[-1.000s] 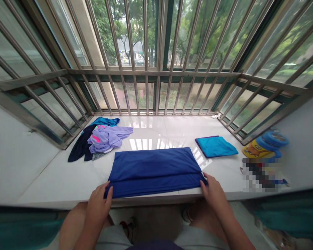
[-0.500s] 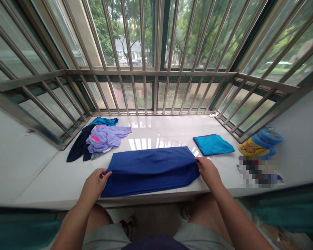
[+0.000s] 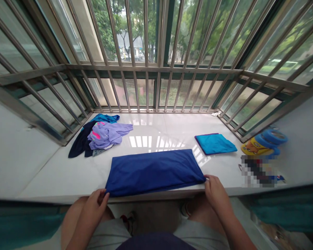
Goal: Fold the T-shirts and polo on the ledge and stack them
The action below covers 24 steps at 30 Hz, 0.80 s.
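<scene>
A dark blue folded cloth [image 3: 155, 172] lies as a long flat rectangle on the white sill, close to its front edge. Which kind of garment it is, I cannot tell. My left hand [image 3: 97, 201] is closed at the cloth's near left corner, pinching it between thumb and fingers. At the near right corner, my right hand [image 3: 214, 189] pinches the fabric too. Beyond my right hand lies a flat stack with a bright blue folded cloth [image 3: 216, 143] on top and a purple edge showing underneath.
A loose heap holds a lilac garment [image 3: 109, 133], a navy garment [image 3: 79, 142] and a bright blue one [image 3: 106, 118] at the back left of the sill [image 3: 49, 177]. A yellow and blue jug [image 3: 263, 142] stands right, behind a pixelated patch. Metal bars [image 3: 156, 71] line the window.
Both hands have moved from the cloth's sides toward me, to its near corners. The fold across its middle has gone, and the upper layer now lies flatter. The view has shifted slightly.
</scene>
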{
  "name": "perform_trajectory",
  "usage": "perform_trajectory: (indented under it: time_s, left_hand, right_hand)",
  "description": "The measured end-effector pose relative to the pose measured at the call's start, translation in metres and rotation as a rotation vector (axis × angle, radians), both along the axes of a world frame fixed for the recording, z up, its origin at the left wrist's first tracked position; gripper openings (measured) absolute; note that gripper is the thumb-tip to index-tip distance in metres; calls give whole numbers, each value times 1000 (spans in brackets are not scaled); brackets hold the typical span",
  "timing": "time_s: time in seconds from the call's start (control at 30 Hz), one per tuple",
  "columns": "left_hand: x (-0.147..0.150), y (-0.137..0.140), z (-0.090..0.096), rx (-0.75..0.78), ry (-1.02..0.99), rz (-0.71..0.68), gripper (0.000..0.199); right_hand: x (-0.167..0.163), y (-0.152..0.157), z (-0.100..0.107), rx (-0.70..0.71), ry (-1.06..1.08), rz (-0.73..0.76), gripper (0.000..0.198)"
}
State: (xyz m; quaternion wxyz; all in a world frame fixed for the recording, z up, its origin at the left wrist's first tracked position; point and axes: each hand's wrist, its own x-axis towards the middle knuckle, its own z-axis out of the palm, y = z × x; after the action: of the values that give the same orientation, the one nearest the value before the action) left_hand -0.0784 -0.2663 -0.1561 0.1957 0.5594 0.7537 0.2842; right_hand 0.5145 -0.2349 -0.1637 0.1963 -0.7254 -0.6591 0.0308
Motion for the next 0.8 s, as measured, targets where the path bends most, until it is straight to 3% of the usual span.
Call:
perform_trajectory:
  time_s: [0.1, 0.17, 0.3, 0.5, 0.67, 0.8]
  left_hand:
    - [5, 9, 10, 38, 31, 11, 44]
    - [9, 15, 11, 82, 50, 18, 52]
    - [14, 27, -3, 129, 43, -44, 51]
    - [7, 34, -26, 179, 71, -187, 37]
    - [6, 33, -31, 203, 86, -177, 37]
    - [6, 33, -32, 195, 87, -169, 39]
  right_hand:
    - [-17, 13, 10, -21, -60, -120, 42]
    - [-29, 20, 16, -66, -126, -115, 42]
    - [-38, 30, 26, -188, -141, -36, 22]
    - [-18, 34, 40, -101, -43, -54, 31]
    - [-34, 27, 35, -247, -186, -115, 28]
    - [-45, 26, 42, -245, -272, -123, 27]
